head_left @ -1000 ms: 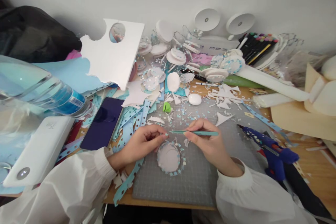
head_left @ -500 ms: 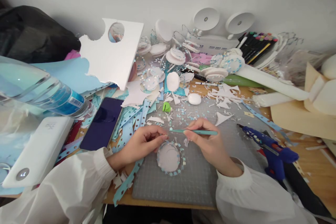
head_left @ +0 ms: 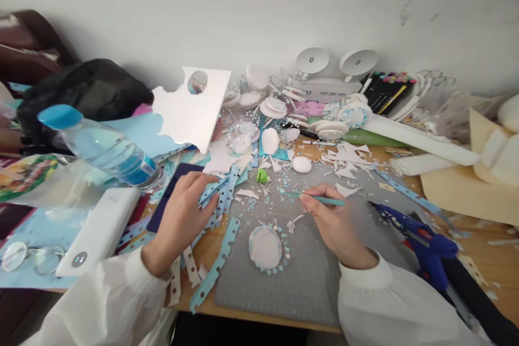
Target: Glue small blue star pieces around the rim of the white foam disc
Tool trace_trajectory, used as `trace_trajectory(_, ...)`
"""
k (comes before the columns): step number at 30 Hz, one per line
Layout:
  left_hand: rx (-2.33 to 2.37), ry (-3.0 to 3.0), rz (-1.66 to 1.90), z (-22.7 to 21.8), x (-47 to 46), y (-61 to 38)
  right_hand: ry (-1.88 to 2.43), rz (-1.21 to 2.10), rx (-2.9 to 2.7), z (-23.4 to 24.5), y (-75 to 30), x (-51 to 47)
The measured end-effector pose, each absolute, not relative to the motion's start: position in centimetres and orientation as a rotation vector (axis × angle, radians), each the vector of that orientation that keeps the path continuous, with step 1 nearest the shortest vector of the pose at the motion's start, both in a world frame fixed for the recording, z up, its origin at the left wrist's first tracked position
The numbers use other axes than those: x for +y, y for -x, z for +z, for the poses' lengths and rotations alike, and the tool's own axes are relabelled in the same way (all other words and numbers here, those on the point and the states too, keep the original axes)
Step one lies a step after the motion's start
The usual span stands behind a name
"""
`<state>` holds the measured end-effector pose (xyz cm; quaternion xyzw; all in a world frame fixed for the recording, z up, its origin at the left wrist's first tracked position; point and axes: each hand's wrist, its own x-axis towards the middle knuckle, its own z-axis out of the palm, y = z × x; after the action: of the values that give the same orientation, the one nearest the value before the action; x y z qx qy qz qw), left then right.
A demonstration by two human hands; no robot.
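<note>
My right hand [head_left: 330, 221] is closed on a thin teal tool [head_left: 320, 198] that points left over the grey cutting mat [head_left: 308, 281]. My left hand [head_left: 182, 216] lies to the left with its fingers spread flat on blue punched paper strips [head_left: 221, 194], beside a dark phone [head_left: 170, 194]. Between my hands a white round disc [head_left: 265, 247], edged with small blue stars, sits on the mat with neither hand touching it.
A blue glue gun [head_left: 421, 238] lies right of the mat. A water bottle [head_left: 101, 148], a white power bank [head_left: 99, 230] and glasses [head_left: 24, 257] are at left. White discs, paper scraps, a cut foam board [head_left: 190, 108] and markers [head_left: 391, 89] crowd the back.
My left hand has left the disc and moved left onto the blue strips. The right hand with the tool has shifted slightly right. The camera has tilted up and left.
</note>
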<state>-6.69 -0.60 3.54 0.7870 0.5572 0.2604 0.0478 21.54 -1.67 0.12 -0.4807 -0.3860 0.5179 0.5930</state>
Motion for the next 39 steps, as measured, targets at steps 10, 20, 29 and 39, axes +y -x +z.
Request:
trace_trajectory(10,2.571,-2.271,0.322,0.6,-1.9,10.3,1.120,1.203,-1.016,-0.8,-21.7,-1.8)
trace_trajectory(20,2.768,-2.106,0.192,1.9,-0.8,8.8,1.108,1.216,-1.001,-0.4,-21.7,-1.7)
trace_trajectory(29,2.258,-2.115,0.744,3.1,-4.0,13.3,1.126,1.196,-0.983,-0.8,-22.1,-1.7)
trace_trajectory(39,1.860,-1.752,1.010,1.5,-5.9,16.3,1.110,1.238,-0.991,-0.2,-21.4,-1.7)
